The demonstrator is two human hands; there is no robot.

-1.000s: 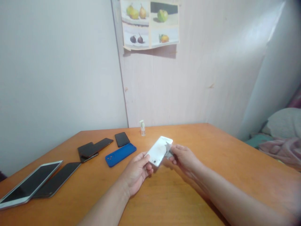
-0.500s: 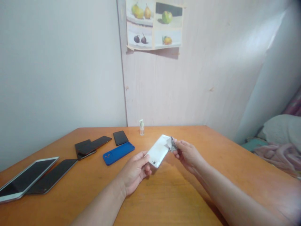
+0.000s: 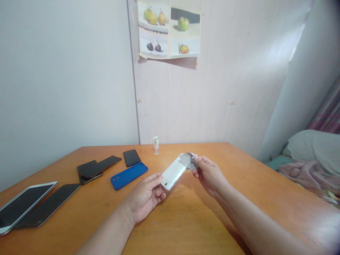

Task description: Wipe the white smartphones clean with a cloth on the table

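A white phone (image 3: 174, 174), back up and tilted, is just right of the frame's lower centre, its near end pinched between thumb and fingers of the left hand (image 3: 148, 196). The right hand's (image 3: 209, 173) fingers close on a grey cloth (image 3: 188, 161) against its far end. In the lower left lie a blue case (image 3: 129, 176) and a white tablet (image 3: 26, 203).
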